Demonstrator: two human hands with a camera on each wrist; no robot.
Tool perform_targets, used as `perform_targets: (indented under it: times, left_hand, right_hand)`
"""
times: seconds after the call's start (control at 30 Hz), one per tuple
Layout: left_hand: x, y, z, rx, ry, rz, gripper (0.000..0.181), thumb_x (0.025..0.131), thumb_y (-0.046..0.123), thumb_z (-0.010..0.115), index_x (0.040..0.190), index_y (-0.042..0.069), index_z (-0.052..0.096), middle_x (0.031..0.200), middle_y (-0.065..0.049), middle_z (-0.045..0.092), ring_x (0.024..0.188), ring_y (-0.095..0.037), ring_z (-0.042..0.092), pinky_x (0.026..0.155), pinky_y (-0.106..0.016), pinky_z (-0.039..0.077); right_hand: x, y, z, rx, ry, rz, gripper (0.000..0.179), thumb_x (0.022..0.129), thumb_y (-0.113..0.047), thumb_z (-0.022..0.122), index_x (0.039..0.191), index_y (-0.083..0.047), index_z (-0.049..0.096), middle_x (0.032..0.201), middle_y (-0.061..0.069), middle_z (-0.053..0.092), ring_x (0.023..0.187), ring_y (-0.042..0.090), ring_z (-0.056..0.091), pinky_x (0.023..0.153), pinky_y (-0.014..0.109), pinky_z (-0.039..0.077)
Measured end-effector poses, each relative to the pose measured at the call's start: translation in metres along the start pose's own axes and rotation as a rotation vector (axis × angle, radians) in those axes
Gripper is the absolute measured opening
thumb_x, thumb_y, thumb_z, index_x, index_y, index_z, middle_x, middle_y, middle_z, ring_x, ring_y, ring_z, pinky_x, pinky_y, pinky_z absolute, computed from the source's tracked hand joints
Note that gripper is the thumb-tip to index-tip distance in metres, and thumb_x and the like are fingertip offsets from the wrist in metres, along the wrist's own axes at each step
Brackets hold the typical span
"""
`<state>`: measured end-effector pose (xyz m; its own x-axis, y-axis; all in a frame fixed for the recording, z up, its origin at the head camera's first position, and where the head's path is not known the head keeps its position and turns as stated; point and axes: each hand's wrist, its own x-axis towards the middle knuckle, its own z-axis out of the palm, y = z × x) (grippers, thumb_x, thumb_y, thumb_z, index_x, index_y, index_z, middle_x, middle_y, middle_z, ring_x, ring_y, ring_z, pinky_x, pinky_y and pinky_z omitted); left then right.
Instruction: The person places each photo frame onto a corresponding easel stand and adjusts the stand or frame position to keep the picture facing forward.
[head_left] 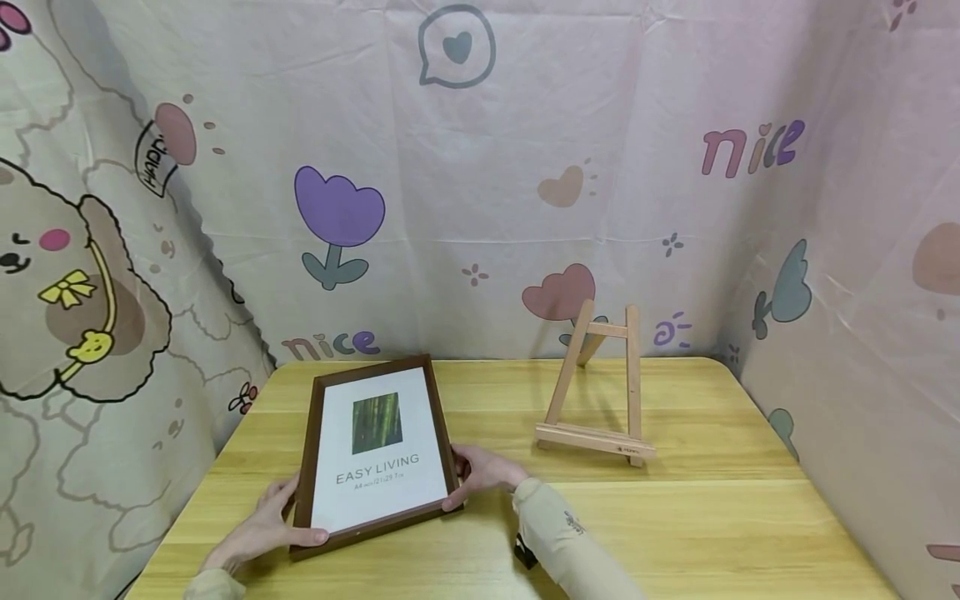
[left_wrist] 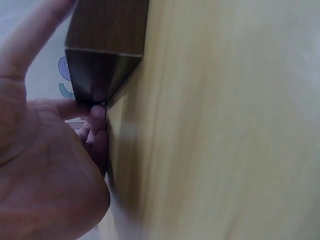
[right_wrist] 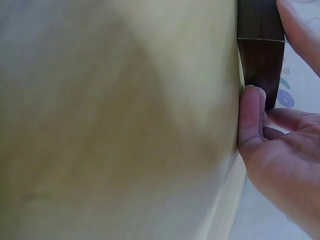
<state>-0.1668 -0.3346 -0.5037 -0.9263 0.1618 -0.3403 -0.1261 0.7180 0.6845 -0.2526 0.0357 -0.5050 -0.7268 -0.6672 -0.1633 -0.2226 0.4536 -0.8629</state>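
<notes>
A brown picture frame (head_left: 306, 467) lies face up on the left half of the table, turned slightly, with a white "EASY LIVING" insert showing a small green picture. At its near left corner my left hand (head_left: 264, 525) grips it, thumb over the front and fingers along the side. My right hand (head_left: 483, 468) holds the right side near the front corner, its thumb on the border. Both wrist views show the dark frame edge (left_wrist: 102, 70) close to the tabletop, with fingertips at its lower edge; in the right wrist view they touch the frame corner (right_wrist: 261, 62).
A small wooden easel (head_left: 592, 435) stands on the right half of the wooden table (head_left: 712, 517). A printed curtain (head_left: 480, 167) hangs behind the table and along both sides. A small black object (head_left: 525, 552) shows beneath the right sleeve.
</notes>
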Motion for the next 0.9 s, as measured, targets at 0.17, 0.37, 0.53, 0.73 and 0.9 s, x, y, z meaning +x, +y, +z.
perform_targets:
  times: [0.17, 0.37, 0.53, 0.73, 0.9]
  left_hand:
    - [-0.0015, 0.0001, -0.0006, 0.003, -0.017, 0.001, 0.13, 0.077, 0.043, 0.085, 0.156, -0.012, -0.004, 0.151, -0.046, 0.001, 0.137, -0.07, 0.005, 0.104, -0.085, 0.023]
    - [-0.0017, 0.0001, 0.0003, 0.007, -0.027, 0.008, 0.13, 0.078, 0.042, 0.085, 0.156, -0.011, -0.004, 0.152, -0.044, 0.0, 0.137, -0.069, 0.004, 0.104, -0.084, 0.023]
    - [-0.0023, 0.0005, 0.0007, -0.001, -0.035, -0.016, 0.131, 0.078, 0.044, 0.085, 0.156, -0.01, -0.005, 0.152, -0.046, -0.006, 0.137, -0.071, -0.004, 0.104, -0.087, 0.016]
    - [-0.0046, 0.0017, 0.0012, -0.017, -0.03, -0.038, 0.131, 0.078, 0.044, 0.084, 0.157, -0.005, -0.008, 0.153, -0.046, -0.011, 0.138, -0.07, -0.005, 0.104, -0.088, 0.014]
    - [-0.0071, 0.0025, 0.0029, -0.018, -0.024, -0.03, 0.132, 0.079, 0.043, 0.084, 0.158, -0.002, -0.011, 0.153, -0.047, -0.015, 0.138, -0.071, -0.007, 0.103, -0.089, 0.013]
  right_hand:
    - [-0.0008, -0.0005, -0.0006, -0.02, 0.008, -0.014, 0.057, 0.073, -0.006, 0.089, 0.121, -0.004, 0.06, 0.088, 0.0, 0.053, 0.079, 0.01, 0.047, 0.067, 0.016, 0.04]
    - [-0.0035, 0.0001, -0.0009, -0.004, 0.02, 0.001, 0.076, 0.073, -0.005, 0.088, 0.14, -0.001, 0.053, 0.092, 0.003, 0.054, 0.08, 0.011, 0.047, 0.068, 0.017, 0.042]
    - [-0.0056, 0.0009, -0.0001, -0.011, 0.029, 0.017, 0.095, 0.072, -0.006, 0.089, 0.153, -0.002, 0.039, 0.093, 0.001, 0.055, 0.08, 0.011, 0.047, 0.068, 0.018, 0.042]
    - [-0.0056, 0.0004, -0.0009, -0.015, 0.037, 0.027, 0.106, 0.073, -0.007, 0.089, 0.158, -0.004, 0.027, 0.092, 0.001, 0.055, 0.077, 0.011, 0.047, 0.065, 0.018, 0.043]
    - [-0.0074, -0.0002, -0.0001, -0.011, 0.054, 0.039, 0.109, 0.071, -0.006, 0.09, 0.159, -0.005, 0.024, 0.098, 0.002, 0.06, 0.081, 0.013, 0.052, 0.071, 0.02, 0.047]
